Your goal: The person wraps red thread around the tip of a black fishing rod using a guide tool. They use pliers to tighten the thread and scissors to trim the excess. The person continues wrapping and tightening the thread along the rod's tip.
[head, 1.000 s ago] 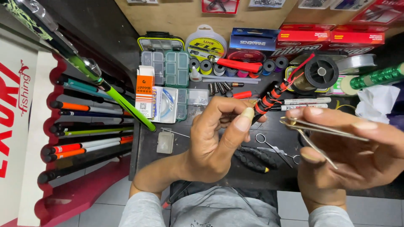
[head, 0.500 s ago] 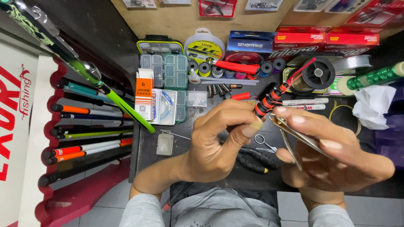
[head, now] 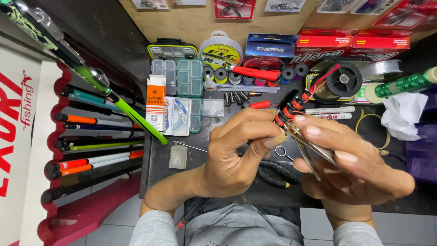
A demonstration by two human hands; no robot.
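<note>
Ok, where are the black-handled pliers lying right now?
In the head view, the black-handled pliers lie on the dark table near its front edge, below and between the left hand and right hand.

Toward twelve o'clock, a round yellow-and-white line spool pack (head: 221, 49) is lying beside a flat blue box (head: 271, 45). At one o'clock, two long red boxes (head: 353, 44) are resting side by side. At ten o'clock, a small upright orange-and-white carton (head: 156, 103) is standing. A white-and-red sign (head: 18, 132) is filling nine o'clock.
</note>
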